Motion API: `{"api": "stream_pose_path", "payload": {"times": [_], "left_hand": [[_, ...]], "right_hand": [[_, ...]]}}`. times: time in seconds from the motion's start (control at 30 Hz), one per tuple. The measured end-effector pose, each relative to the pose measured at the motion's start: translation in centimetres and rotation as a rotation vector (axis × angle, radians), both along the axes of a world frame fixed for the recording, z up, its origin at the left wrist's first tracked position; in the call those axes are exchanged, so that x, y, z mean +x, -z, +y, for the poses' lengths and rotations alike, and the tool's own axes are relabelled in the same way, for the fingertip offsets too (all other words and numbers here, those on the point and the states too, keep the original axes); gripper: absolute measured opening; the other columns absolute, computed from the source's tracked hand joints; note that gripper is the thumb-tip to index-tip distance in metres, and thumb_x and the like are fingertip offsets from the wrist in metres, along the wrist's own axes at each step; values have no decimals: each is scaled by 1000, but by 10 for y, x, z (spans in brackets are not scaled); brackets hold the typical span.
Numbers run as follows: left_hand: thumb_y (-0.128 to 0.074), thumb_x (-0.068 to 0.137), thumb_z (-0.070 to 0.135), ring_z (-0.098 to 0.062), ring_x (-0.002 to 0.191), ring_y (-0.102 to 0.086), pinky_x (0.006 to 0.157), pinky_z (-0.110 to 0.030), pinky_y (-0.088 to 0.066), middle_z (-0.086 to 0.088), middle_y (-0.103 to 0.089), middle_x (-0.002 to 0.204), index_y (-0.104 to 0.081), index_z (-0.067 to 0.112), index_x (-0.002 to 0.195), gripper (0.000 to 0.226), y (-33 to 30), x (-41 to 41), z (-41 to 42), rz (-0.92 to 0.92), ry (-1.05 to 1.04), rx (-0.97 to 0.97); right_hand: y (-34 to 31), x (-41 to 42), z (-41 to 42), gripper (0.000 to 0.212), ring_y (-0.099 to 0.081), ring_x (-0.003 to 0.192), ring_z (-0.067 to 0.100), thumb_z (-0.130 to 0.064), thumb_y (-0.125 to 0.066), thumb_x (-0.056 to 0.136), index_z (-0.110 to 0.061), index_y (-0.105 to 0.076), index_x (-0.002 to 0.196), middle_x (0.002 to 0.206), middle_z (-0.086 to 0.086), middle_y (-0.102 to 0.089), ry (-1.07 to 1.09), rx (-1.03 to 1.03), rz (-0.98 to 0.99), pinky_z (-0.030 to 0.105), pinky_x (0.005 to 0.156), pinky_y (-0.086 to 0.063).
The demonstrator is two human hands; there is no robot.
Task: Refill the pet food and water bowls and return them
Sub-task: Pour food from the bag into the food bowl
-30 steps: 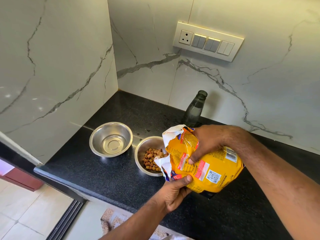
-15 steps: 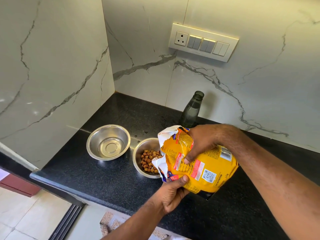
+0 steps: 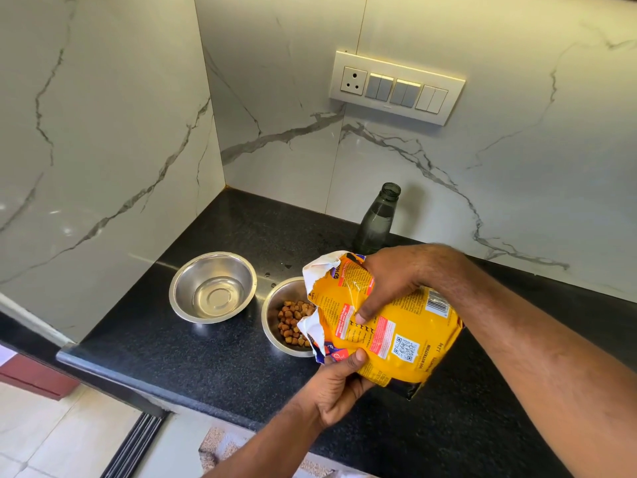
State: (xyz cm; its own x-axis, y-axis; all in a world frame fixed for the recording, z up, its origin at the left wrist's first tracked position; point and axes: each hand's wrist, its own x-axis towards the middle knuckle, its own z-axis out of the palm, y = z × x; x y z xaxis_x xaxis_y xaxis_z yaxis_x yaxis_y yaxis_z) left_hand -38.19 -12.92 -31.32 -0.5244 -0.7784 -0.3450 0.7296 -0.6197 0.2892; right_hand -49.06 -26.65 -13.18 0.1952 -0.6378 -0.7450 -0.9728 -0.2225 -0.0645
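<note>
Both my hands are on the bag (image 3: 396,336), tipped over the kibble bowl (image 3: 287,317): right hand (image 3: 389,281) fingers curled round its top, left hand (image 3: 336,388) pinching the bottom corner. Second bowl (image 3: 213,287) sits just left, bottle (image 3: 377,219) behind.

On the worktop (image 3: 220,360), the water bowl (image 3: 213,287) sits left of the food bowl (image 3: 282,317), with the bottle (image 3: 377,220) behind them.
</note>
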Motion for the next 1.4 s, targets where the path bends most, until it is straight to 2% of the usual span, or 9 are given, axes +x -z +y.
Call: {"api": "stream_pose_path", "payload": {"times": [0.17, 0.37, 0.97, 1.4], "left_hand": [[-100, 48, 1, -41, 117, -66, 85, -55, -60, -26, -64, 132, -68, 2, 122, 81, -1, 1, 2, 10, 1, -6], [-101, 45, 2, -41, 116, -67, 84, -55, -61, -26, -64, 132, -63, 2, 127, 91, -1, 2, 4, -17, -9, 19], [-101, 48, 4, -41, 122, -64, 92, -57, -58, -26, -61, 137, -58, 2, 133, 95, -3, -5, 1, -19, 15, 31], [-100, 49, 3, -41, 120, -65, 87, -55, -60, -26, -61, 137, -58, 2, 134, 95, -2, -4, 2, -2, 18, 32]], "right_hand": [[0, 2, 1, 88, -73, 100, 14, -65, -85, 71, -26, -50, 142, 120, -6, -72, 5, 8, 1, 39, 95, -60], [0, 4, 2, 88, -72, 102, 15, -65, -84, 72, -25, -49, 142, 123, -6, -71, -6, 7, 15, 40, 97, -59], [-5, 2, 0, 84, -72, 103, 16, -63, -82, 74, -24, -49, 140, 122, -5, -71, -1, 31, 40, 39, 97, -59], [-3, 4, -1, 88, -71, 105, 16, -64, -83, 73, -25, -47, 144, 126, -5, -69, 1, 34, 52, 40, 98, -58]]}}
